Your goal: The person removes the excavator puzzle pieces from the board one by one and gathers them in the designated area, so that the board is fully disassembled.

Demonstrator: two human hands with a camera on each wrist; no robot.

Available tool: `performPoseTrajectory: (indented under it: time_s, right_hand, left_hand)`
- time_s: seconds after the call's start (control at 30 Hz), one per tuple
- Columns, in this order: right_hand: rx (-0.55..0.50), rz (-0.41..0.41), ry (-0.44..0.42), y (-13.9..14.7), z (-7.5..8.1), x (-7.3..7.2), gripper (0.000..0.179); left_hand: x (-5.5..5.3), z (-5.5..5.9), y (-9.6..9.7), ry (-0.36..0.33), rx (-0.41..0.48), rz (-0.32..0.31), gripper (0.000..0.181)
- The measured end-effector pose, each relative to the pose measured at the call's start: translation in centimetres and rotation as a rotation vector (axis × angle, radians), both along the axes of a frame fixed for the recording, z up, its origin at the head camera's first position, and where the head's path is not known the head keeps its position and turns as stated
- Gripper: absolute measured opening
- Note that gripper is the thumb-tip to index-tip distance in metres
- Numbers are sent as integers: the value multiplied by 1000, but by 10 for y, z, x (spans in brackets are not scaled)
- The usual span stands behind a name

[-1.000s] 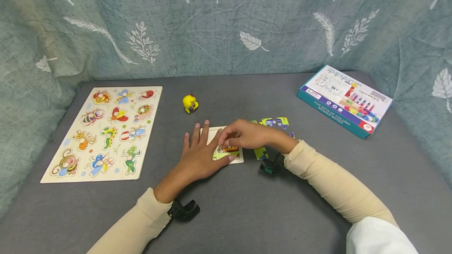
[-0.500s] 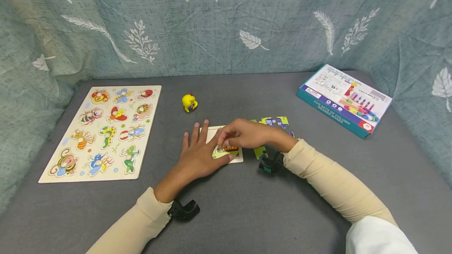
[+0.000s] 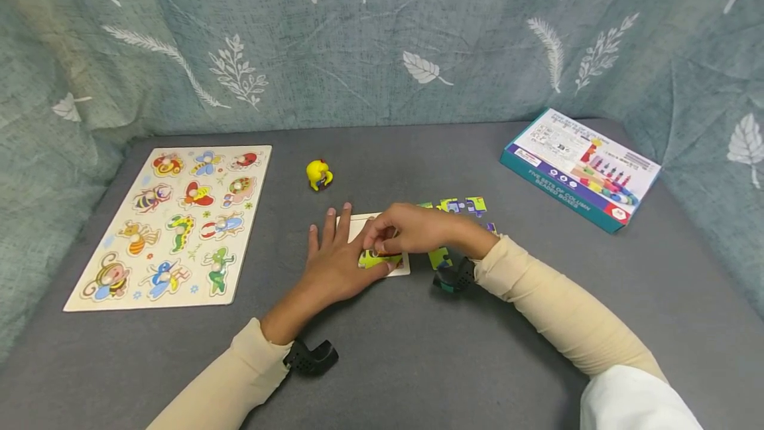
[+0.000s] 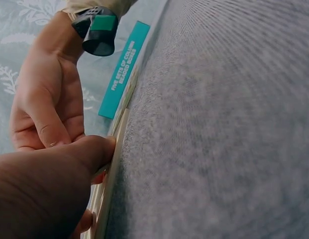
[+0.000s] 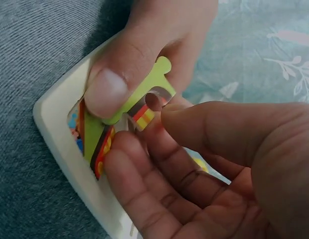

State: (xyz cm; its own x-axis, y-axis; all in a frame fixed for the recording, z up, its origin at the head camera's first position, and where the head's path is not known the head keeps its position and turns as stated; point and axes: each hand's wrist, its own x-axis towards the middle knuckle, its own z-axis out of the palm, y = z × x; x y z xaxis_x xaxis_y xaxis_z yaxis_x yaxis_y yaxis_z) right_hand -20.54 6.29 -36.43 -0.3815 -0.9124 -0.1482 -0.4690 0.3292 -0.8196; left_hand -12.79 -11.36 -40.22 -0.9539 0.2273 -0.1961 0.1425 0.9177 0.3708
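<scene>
My left hand (image 3: 339, 267) lies spread over a small puzzle board (image 3: 359, 223) with a pale frame. Its thumb (image 5: 107, 92) presses on the green part of the picture inside the frame. Above the board's right side, my right hand (image 3: 418, 229) pinches a green jigsaw piece (image 5: 157, 82) with red, yellow and dark stripes between thumb and fingers. This piece stands tilted beside a matching striped green piece (image 5: 94, 137) lying in the frame. In the left wrist view the left thumb sits right at the board's edge, and the fingers hide much of the board.
Loose jigsaw pieces (image 3: 440, 259) lie right of the board, partly behind the right forearm. A large insect puzzle board (image 3: 197, 244) is at left, a yellow toy (image 3: 319, 174) behind the small board, and a teal-sided box (image 3: 581, 168) at back right.
My right fingertips have shifted slightly to the left over the small board, and more green shows below them. The left hand stays in place.
</scene>
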Motion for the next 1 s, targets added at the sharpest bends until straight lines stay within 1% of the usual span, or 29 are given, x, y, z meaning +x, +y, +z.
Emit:
performPoseTrajectory:
  time_s: [0.13, 0.33, 0.43, 0.57, 0.73, 0.87, 1.0]
  right_hand:
    - [17, -16, -26, 0, -1, 1, 18]
    - [15, -27, -34, 0, -1, 2, 14]
    - [14, -39, -59, -1, -3, 2, 12]
    - [-1, -45, -87, -2, -5, 2, 11]
    - [-21, -45, -94, -2, -7, 2, 11]
    - [-34, -55, -80, -2, -10, 2, 10]
    - [-42, -76, -26, -2, -13, 2, 10]
  left_hand:
    - [1, -1, 0, -5, -4, -2, 87]
    - [1, -1, -1, -6, 6, 7, 88]
    - [1, -1, 0, -9, 8, 8, 88]
    - [1, -1, 0, -4, 12, 4, 87]
    - [1, -1, -1, 2, 12, -1, 87]
    - [2, -1, 0, 6, 16, 2, 86]
    - [2, -1, -1, 10, 9, -1, 85]
